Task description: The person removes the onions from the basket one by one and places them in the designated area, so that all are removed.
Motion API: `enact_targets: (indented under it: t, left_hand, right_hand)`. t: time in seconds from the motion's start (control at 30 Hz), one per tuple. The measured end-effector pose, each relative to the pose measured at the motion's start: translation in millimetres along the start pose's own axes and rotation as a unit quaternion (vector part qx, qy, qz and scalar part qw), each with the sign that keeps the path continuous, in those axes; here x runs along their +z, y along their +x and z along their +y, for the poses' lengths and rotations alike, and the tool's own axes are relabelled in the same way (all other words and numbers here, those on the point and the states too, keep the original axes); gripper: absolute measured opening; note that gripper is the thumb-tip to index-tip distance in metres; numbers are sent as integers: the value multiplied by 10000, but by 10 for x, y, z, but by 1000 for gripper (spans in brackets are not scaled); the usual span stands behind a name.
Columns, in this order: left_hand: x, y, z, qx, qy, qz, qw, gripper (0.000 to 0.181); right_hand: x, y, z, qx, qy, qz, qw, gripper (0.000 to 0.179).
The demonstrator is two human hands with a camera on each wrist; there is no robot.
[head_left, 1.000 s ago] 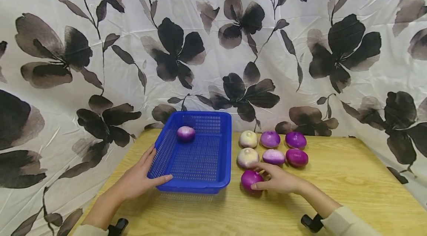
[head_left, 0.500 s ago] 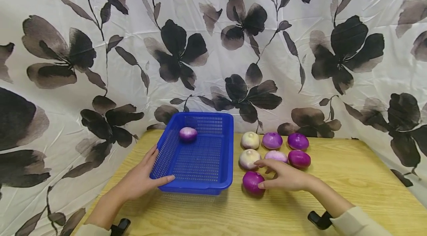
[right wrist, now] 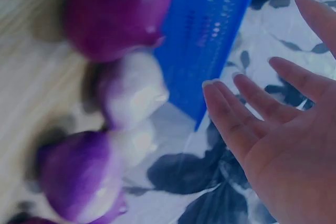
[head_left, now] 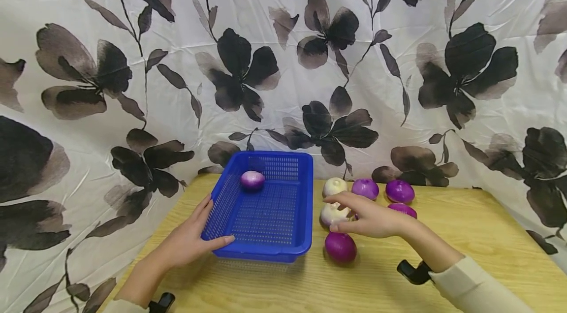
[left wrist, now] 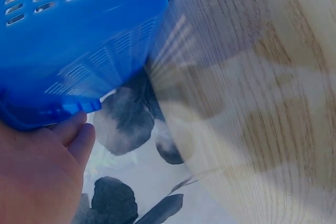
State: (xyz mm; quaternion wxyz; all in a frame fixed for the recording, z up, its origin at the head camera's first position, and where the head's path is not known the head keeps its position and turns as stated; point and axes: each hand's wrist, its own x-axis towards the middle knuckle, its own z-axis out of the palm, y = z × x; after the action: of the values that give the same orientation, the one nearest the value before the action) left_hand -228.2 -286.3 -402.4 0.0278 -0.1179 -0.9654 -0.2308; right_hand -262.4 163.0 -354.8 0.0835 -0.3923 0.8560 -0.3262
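My left hand [head_left: 188, 240] holds the near left corner of a blue plastic basket [head_left: 306, 204], thumb over the rim and fingers along the outer wall. One purple-and-white onion [head_left: 252, 180] lies inside, towards the back left. To the right, my right hand [head_left: 372, 215] hovers over the onions with fingers spread and nothing in its grasp. Below its thumb sits a magenta onion [head_left: 340, 248], nearest the table's front. A white onion [head_left: 329, 216] is partly behind the fingers. In the right wrist view, a gap separates the fingertips from the magenta onion [right wrist: 118, 14].
Behind the hand stand a white onion [head_left: 334, 187] and purple onions [head_left: 400, 191], roughly in rows. Another magenta onion [head_left: 404, 210] is half covered by the hand. A floral cloth [head_left: 283, 81] hangs behind the wooden table [head_left: 469, 234].
The right hand has let go of the magenta front onion and risen away from it, further back over the rows. The left hand stays on the basket. The view has shifted slightly.
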Motion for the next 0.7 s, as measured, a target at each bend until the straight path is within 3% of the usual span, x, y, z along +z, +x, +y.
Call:
enact_targets:
  t: [0.27, 0.47, 0.7]
  left_hand:
    - [10, -1, -11, -11, -26, 5, 10000, 121]
    - [11, -16, -13, -52, -1, -9, 10000, 121]
    - [17, 9, -10, -96, 7, -7, 10000, 121]
  right_hand:
    - [5, 412, -239, -58, -201, -294, 9993, 62]
    - [29, 748, -394, -317, -487, -364, 9976, 61]
    - [72, 1208, -452, -453, -746, -356, 9955, 57]
